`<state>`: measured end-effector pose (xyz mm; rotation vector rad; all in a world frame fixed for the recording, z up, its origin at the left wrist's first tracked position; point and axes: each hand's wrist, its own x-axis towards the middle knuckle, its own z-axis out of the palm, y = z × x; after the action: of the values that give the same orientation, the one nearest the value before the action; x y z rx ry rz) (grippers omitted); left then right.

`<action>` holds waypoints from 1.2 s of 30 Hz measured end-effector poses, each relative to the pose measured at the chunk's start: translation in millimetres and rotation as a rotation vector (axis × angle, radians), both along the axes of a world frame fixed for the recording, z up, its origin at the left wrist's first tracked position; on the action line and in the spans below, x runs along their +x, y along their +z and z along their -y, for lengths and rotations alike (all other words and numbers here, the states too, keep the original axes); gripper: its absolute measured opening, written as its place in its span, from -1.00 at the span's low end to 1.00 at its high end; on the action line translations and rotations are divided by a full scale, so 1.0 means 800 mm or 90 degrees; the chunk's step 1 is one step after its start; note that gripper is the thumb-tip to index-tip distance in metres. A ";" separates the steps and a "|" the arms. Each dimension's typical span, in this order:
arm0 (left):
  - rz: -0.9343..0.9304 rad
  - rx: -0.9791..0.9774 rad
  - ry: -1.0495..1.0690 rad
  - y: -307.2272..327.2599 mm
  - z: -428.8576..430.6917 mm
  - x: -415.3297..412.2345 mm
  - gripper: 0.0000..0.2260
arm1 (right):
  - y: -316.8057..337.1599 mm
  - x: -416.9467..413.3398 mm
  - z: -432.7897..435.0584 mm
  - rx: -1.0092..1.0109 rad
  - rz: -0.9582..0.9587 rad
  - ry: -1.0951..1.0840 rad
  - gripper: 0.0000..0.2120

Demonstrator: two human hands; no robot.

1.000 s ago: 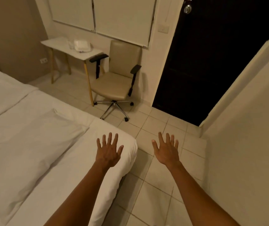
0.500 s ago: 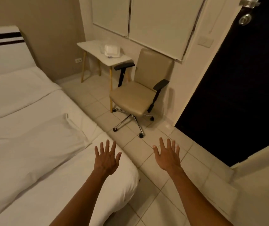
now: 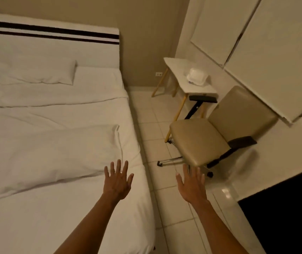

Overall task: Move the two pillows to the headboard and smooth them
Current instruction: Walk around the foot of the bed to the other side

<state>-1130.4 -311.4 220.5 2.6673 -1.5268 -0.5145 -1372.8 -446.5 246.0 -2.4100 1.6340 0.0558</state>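
Note:
A white pillow (image 3: 55,156) lies flat across the lower part of the white bed (image 3: 91,217), its right end near the bed's right edge. A second white pillow (image 3: 29,73) rests at the far end, against the white headboard (image 3: 55,46) with two dark stripes. My left hand (image 3: 117,180) hovers with fingers spread over the bed, just below and right of the near pillow, touching nothing. My right hand (image 3: 192,184) is held out the same way over the tiled floor beside the bed, empty.
A beige office chair (image 3: 207,142) with black armrests stands on the tiles right of the bed. Behind it a small white table (image 3: 190,83) carries a white box. A dark doorway (image 3: 284,213) opens at the lower right. A narrow tiled aisle runs between bed and chair.
The view has swung left toward the headboard, bringing the far pillow into sight. Both hands stay spread and empty, held out in front.

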 end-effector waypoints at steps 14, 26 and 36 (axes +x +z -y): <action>0.010 0.060 0.324 -0.014 0.092 -0.021 -0.40 | -0.033 0.103 0.210 0.078 0.014 0.292 -0.40; 0.024 0.054 0.482 0.014 0.164 -0.088 -0.43 | -0.004 0.133 0.300 0.071 0.037 0.484 -0.39; 0.018 0.029 0.548 0.012 0.181 -0.065 -0.42 | -0.015 0.174 0.310 0.091 0.039 0.557 -0.36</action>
<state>-1182.4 -456.6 230.3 2.9892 -0.2561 -0.4366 -1233.5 -694.3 234.0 -2.7607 0.4282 0.2280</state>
